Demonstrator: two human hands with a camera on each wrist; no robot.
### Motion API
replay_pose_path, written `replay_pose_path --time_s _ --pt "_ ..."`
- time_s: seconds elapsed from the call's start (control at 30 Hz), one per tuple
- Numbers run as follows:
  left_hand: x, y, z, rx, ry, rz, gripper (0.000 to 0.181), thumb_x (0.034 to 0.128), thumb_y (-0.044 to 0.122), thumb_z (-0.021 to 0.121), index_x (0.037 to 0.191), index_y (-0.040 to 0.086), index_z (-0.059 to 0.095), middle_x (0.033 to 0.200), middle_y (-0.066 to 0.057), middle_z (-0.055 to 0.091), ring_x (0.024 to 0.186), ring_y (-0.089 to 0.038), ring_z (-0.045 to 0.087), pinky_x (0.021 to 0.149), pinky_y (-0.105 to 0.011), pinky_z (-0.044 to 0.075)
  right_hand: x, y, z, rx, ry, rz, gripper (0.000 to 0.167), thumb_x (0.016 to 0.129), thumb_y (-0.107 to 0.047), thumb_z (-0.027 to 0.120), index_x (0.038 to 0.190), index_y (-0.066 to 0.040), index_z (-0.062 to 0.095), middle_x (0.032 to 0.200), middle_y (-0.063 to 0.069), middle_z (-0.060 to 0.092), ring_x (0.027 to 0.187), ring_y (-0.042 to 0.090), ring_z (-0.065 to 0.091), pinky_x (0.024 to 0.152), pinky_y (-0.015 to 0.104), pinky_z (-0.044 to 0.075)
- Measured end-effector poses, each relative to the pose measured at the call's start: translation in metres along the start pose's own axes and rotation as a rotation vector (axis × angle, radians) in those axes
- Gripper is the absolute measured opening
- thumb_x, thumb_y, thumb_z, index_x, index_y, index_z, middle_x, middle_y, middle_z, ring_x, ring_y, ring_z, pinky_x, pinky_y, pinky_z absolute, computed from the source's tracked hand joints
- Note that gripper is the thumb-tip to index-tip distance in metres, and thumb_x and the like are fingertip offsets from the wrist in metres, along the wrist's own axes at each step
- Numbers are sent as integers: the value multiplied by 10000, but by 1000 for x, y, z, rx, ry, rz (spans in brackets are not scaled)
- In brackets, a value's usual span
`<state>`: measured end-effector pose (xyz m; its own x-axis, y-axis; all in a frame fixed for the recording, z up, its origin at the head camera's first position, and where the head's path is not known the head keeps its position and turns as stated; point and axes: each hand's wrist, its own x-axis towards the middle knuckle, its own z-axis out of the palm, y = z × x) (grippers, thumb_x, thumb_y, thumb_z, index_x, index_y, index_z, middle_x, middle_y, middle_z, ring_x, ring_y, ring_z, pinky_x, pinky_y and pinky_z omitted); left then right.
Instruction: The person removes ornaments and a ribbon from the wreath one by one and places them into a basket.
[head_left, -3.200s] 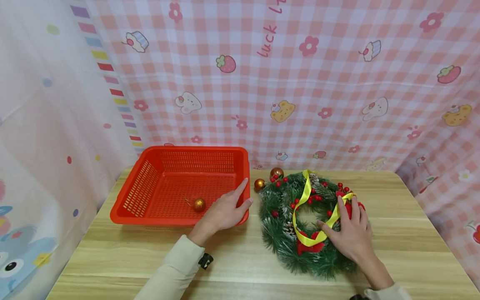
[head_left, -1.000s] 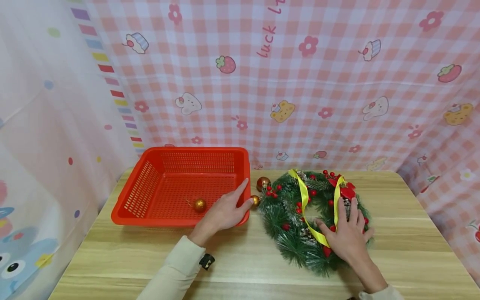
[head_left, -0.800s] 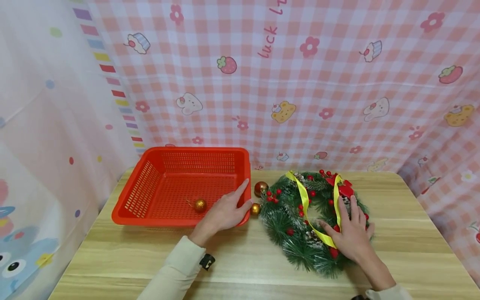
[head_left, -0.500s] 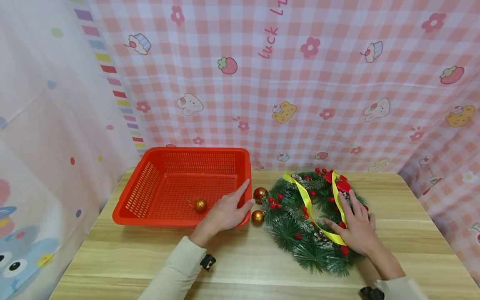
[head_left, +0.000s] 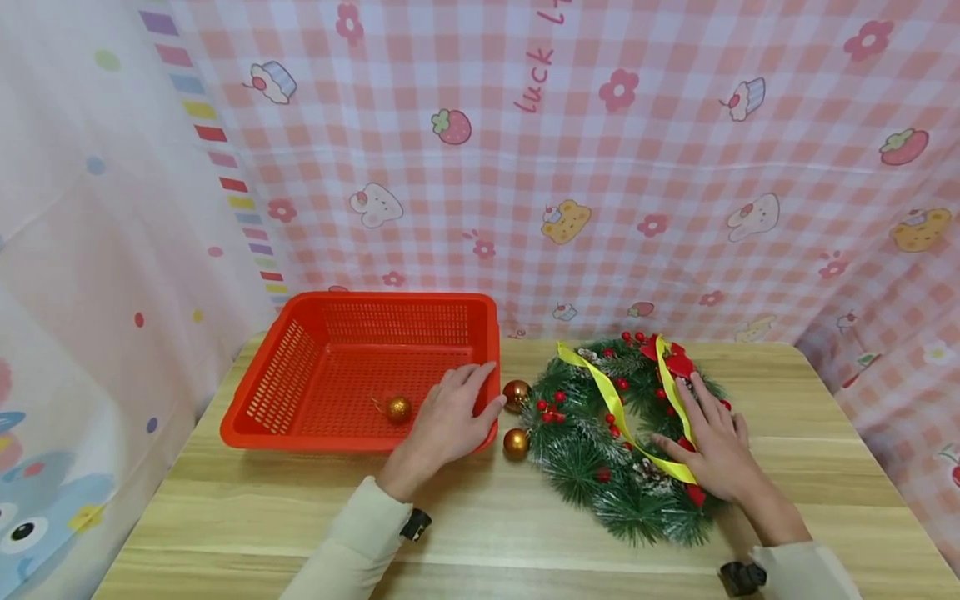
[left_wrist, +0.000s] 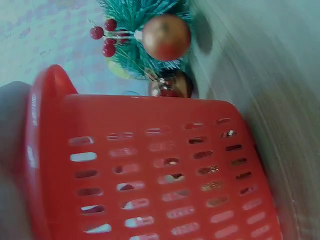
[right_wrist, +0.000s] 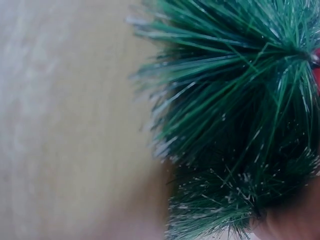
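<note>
Fingers of the right hand: spread, resting on the right side of the wreath. Left hand: thumb and index apart, laid across the right rim of the basket. Wood-grain table, across the lower frame. Basket: red, perforated, left of centre. Wreath: green, lying flat, right of centre. Yellow ribbon, draped across wreath. Copper-brown bauble, centre, between basket and wreath. Orange-gold bauble, just below. Glittery bauble, inside basket.
</note>
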<state>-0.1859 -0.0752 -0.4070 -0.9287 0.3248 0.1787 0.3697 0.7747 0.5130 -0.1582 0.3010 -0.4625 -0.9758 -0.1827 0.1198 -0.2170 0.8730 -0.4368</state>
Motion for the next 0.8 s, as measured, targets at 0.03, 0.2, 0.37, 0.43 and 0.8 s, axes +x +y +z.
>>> replay_pose_path --time_s 0.03,0.2,0.37,0.43,0.8 --pt "-1 3 0 -15 32 34 526 986 362 592 1442 117 504 1408 -142 538 1272 -322 511 1051 -510 425 0 0 0 -3 0 2 925 953 -453 623 1606 -146 45 1660 135 -87 1395 598 102 1027 789 10" --pt "-12 26 2 -206 89 141 409 973 256 627 1350 105 577 1384 -91 568 1290 -265 504 1066 -457 425 0 0 0 -11 -4 9 921 954 -464 616 1606 -154 44 1661 129 -91 1395 595 105 1028 787 18" --pt "-28 50 15 -435 20 137 435 981 242 612 1399 170 512 1400 -46 545 1310 -240 493 1069 -485 417 0 0 1 -9 -5 8 924 953 -473 614 1606 -154 43 1661 124 -92 1398 592 106 1028 788 16" --pt "-33 56 24 -502 1 111 469 981 236 608 1428 198 469 1404 -54 529 1302 -249 495 1062 -503 415 0 0 1 -6 -4 8 928 951 -474 616 1606 -151 45 1661 124 -91 1397 594 106 1026 789 15" --pt "-40 56 64 -578 66 -47 574 983 180 575 1507 215 343 1539 -42 383 1425 -218 348 1120 -532 333 0 0 1 -8 -3 22 959 935 -498 627 1605 -134 45 1661 135 -83 1394 592 120 1030 788 15"
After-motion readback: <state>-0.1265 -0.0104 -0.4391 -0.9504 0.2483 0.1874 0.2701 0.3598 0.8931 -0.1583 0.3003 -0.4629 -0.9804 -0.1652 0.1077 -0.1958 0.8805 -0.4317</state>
